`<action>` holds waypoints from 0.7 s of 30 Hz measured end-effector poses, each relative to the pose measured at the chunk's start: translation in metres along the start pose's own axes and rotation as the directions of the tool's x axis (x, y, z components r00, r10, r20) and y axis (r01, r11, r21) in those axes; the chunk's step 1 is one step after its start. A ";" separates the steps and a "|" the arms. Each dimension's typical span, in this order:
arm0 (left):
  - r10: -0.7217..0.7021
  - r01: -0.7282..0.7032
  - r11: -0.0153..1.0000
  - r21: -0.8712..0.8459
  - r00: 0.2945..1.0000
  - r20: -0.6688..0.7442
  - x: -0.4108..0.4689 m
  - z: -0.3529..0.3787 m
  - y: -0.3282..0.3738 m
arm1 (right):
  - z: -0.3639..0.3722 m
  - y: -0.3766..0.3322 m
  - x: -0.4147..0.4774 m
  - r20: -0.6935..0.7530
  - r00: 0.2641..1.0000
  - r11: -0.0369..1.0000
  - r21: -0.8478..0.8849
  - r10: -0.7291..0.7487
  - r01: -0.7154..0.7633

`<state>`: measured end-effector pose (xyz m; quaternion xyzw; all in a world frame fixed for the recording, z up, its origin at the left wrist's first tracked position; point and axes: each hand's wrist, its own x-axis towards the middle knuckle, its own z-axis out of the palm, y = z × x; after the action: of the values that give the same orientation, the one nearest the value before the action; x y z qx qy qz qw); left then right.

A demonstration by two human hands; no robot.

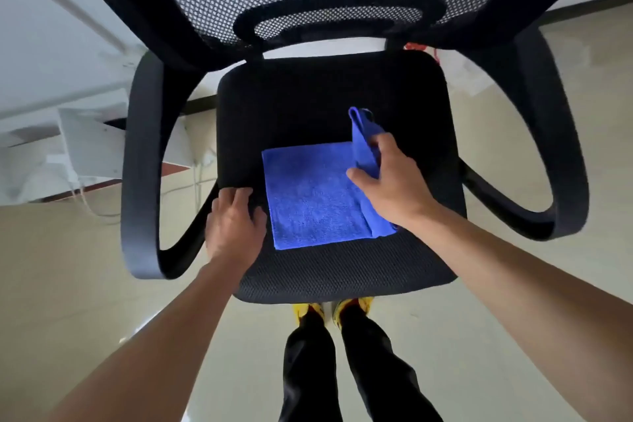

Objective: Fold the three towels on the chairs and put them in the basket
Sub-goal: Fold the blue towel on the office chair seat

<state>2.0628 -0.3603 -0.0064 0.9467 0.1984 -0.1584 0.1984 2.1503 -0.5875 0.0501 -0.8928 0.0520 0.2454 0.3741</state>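
On the black seat, near the front: a blue towel, mostly flat, right edge pulled up off the seat. Over that edge, the right hand, thumb and fingers pinching the raised part, reaching in from the lower right. Just beside the towel's left edge, the left hand, flat on the seat, fingers straight, holding nothing. Below, yellow shoes on the floor.

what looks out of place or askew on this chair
Only the blue terry towel on the black mesh chair seat: its right edge stands up bunched, pinched by the right hand. The left hand rests on the seat beside it.
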 end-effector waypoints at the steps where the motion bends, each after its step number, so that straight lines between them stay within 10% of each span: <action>1: -0.017 0.016 1.000 0.025 1.000 0.024 0.000 -0.005 -0.005 | 0.015 -0.009 0.001 0.034 0.999 0.999 -0.029 -0.014 0.015; 8: -0.032 0.028 0.999 0.026 0.985 0.167 0.011 -0.021 -0.025 | 0.110 -0.036 0.008 0.176 0.984 0.967 -0.252 0.011 0.034; 15: -0.063 0.071 0.996 -0.056 0.990 0.125 0.017 -0.023 -0.032 | 0.138 -0.032 0.005 0.197 0.979 0.992 -0.121 0.061 -0.038; 21: -0.035 0.029 0.975 -0.221 0.999 -0.020 0.015 -0.026 -0.015 | 0.088 0.003 0.003 -0.251 0.968 0.999 0.026 0.029 -0.024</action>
<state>2.0757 -0.3316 0.0063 0.9173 0.2324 -0.1272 0.2974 2.1169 -0.5287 -0.0058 -0.9116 0.1137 0.1349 0.3712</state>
